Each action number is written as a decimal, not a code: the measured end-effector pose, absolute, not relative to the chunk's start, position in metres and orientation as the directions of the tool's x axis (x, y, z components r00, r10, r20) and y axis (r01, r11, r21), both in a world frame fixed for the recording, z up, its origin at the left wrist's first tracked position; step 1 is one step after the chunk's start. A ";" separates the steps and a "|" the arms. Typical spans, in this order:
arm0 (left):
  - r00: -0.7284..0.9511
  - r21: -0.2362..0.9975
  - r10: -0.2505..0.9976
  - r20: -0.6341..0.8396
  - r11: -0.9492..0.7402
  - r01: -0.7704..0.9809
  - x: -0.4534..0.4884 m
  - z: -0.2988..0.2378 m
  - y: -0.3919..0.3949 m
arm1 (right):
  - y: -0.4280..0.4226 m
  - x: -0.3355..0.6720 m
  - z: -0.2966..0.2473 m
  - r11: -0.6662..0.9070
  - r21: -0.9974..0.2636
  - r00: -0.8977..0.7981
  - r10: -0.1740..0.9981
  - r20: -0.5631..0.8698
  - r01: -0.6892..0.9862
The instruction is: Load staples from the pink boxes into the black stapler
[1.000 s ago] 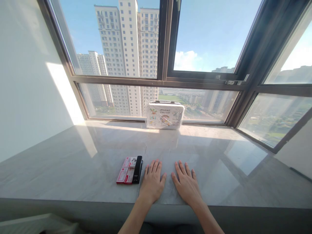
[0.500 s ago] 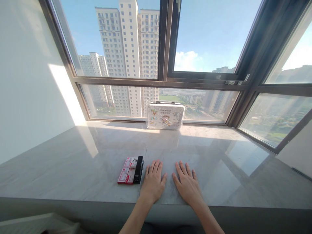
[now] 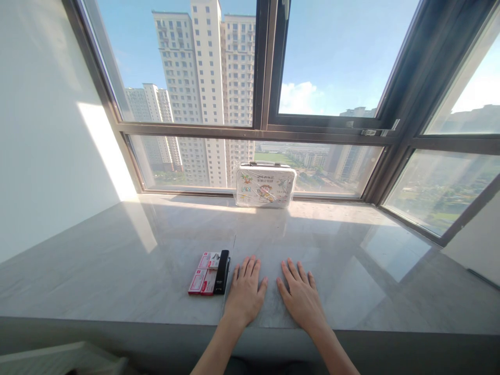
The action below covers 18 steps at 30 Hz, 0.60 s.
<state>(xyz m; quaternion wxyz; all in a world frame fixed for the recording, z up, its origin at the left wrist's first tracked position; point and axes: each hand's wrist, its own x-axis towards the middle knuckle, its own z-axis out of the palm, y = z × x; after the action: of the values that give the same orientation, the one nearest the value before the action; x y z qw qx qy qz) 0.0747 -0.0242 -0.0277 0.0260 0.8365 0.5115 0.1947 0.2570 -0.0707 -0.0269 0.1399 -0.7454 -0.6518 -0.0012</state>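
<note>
Both hands lie palm down on the grey marble-look windowsill (image 3: pixel 164 307), fingers stretched out and holding nothing. Just left of my left hand (image 3: pixel 246 291) is a black stapler (image 3: pixel 222 273), close to the fingers but apart from them. Against the stapler's left side sit several small red-and-white boxes (image 3: pixel 199 281), which look like staple boxes. My right hand (image 3: pixel 300 291) rests a short way to the right, with a strip of bare sill between the two thumbs.
A white cartoon-printed case (image 3: pixel 265 187) in clear plastic wrap stands upright against the window at the back. Dark window frames (image 3: pixel 258 133) border the sill behind and at right, a white wall (image 3: pixel 50 130) at left. The sill's front edge runs under my wrists.
</note>
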 end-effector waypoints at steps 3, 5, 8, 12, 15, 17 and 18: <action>0.402 0.239 0.867 0.294 -0.474 0.847 0.075 -0.027 -0.024 | -0.071 0.257 -0.026 -0.117 -0.209 0.155 0.973 0.174 0.971; 0.401 0.238 0.870 0.286 -0.470 0.850 0.074 -0.027 -0.025 | -0.071 0.256 -0.026 -0.121 -0.209 0.158 0.973 0.168 0.970; 0.398 0.244 0.872 0.286 -0.468 0.849 0.074 -0.027 -0.025 | -0.070 0.256 -0.026 -0.125 -0.208 0.160 0.974 0.162 0.970; 0.399 0.243 0.871 0.285 -0.469 0.849 0.074 -0.026 -0.025 | -0.070 0.255 -0.025 -0.123 -0.204 0.160 0.972 0.173 0.971; 0.404 0.233 0.875 0.267 -0.465 0.854 0.074 -0.025 -0.025 | -0.071 0.255 -0.025 -0.124 -0.203 0.161 0.972 0.173 0.971; 0.405 0.232 0.875 0.266 -0.466 0.854 0.074 -0.025 -0.025 | -0.072 0.255 -0.024 -0.128 -0.203 0.163 0.973 0.166 0.971; 0.404 0.233 0.875 0.268 -0.466 0.853 0.074 -0.025 -0.025 | -0.072 0.254 -0.023 -0.131 -0.203 0.165 0.973 0.161 0.970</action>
<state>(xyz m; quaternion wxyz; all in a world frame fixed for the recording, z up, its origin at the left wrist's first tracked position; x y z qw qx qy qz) 0.0745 -0.0249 -0.0253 0.0295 0.8374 0.5159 0.1783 0.2544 -0.0718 -0.0230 0.1305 -0.7520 -0.6460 0.0050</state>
